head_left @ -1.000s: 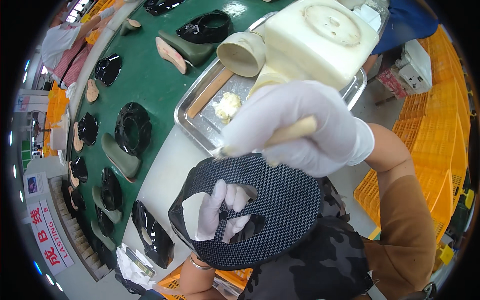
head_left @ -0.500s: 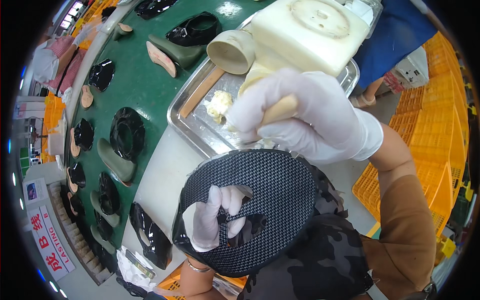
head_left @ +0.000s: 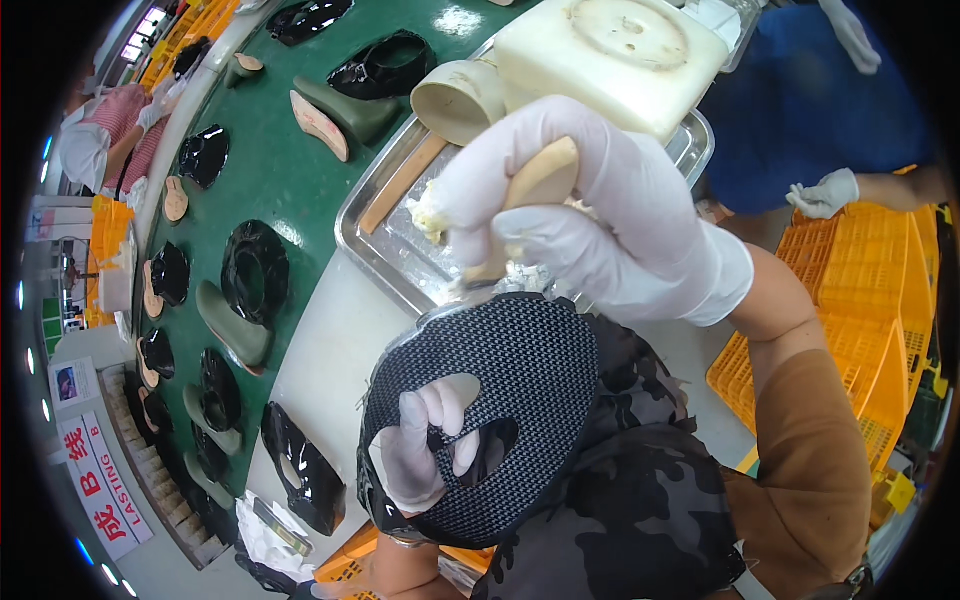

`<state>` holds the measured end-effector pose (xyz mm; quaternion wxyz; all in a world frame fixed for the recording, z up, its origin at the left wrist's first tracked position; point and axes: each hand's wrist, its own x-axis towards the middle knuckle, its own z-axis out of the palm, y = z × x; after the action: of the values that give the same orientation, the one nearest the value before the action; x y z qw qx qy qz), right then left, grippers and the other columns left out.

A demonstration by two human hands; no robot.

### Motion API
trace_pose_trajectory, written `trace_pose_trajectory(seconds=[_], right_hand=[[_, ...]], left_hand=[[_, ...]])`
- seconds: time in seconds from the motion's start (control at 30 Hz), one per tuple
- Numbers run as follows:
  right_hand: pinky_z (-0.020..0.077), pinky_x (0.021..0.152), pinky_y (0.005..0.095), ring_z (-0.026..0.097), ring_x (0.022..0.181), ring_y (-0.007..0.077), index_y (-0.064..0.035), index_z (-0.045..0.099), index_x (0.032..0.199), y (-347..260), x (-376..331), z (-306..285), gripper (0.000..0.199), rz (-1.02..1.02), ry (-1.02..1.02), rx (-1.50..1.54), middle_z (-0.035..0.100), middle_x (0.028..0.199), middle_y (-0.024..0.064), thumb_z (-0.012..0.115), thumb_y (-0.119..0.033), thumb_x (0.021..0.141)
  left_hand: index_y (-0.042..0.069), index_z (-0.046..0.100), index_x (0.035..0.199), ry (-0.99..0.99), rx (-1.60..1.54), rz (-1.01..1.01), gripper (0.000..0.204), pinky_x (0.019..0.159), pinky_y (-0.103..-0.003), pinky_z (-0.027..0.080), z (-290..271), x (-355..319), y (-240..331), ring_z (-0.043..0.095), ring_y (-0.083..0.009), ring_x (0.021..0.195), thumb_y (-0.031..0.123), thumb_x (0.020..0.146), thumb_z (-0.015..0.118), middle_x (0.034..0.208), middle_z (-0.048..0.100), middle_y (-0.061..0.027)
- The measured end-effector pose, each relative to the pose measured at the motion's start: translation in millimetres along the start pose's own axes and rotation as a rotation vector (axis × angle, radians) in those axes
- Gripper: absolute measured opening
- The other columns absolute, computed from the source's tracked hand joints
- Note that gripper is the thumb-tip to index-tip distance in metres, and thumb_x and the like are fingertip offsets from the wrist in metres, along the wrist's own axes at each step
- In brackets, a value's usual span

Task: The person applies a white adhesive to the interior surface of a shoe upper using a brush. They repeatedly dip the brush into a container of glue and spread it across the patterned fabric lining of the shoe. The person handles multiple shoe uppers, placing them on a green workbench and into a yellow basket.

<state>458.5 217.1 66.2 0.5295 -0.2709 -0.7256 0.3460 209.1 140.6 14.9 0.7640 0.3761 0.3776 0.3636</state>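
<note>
In my white-gloved left hand is a black shoe upper, gripped at its opening with the woven-textured lining facing up. The fingers reach through the opening and curl over its edge. Above the upper's far edge, my gloved right hand is closed round a wooden-handled tool. The tool's lower end is near that edge, and its working tip is hard to make out. Just beyond lies a metal tray with a lump of pale paste, a flat wooden stick and a cream cup lying on its side.
A white plastic container sits on the tray's far side. Glossy black uppers and green shoe lasts line the green table at left. Orange crates stand at right, near a co-worker's gloved hand.
The shoe upper has tilted and its right side has drawn left. My right hand has turned slightly, moving the tool's lower end left. A co-worker's hands have come into view at upper right.
</note>
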Motion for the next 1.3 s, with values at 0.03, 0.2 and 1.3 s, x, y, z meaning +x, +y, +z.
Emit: trace_pose_trajectory(seconds=[0.03, 0.2, 1.3], right_hand=[[0.0490, 0.073, 0.0253, 0.060, 0.079, 0.0128, 0.0025, 0.048, 0.105, -1.4, 1.5, 2.1, 0.021, 0.014, -0.021, 0.029, 0.060, 0.088, 0.0068, 0.047, -0.015, 0.094], [0.0503, 0.073, 0.0266, 0.061, 0.081, 0.0141, 0.0030, 0.047, 0.107, 2.5, -4.1, 4.2, 0.024, -0.004, 0.002, 0.040, 0.060, 0.091, 0.0097, 0.046, -0.018, 0.095], [0.0483, 0.063, 0.0216, 0.057, 0.068, 0.0106, -0.0013, 0.045, 0.108, 9.6, -3.0, 45.1, 0.024, -0.054, 0.341, 0.217, 0.061, 0.089, 0.0112, 0.042, -0.023, 0.097]], left_hand=[[0.007, 0.041, 0.071, 0.015, 0.018, 0.020, 0.044, 0.032, -0.021, 0.030, 2.6, -0.4, 0.2, 0.037, -0.0117, 0.036, 0.040, 0.098, 0.030, 0.068, 0.041, -0.0041], [0.007, 0.039, 0.072, 0.098, -0.050, 0.102, 0.045, 0.039, -0.022, 0.034, 3.9, -6.5, 1.0, 0.040, -0.0128, 0.042, 0.045, 0.097, 0.031, 0.073, 0.041, -0.0036], [0.014, 0.029, 0.067, 0.352, -0.039, 0.588, 0.045, 0.024, -0.020, 0.025, -14.3, -25.9, -15.9, 0.026, -0.0088, 0.030, 0.048, 0.096, 0.028, 0.062, 0.028, 0.0026]])
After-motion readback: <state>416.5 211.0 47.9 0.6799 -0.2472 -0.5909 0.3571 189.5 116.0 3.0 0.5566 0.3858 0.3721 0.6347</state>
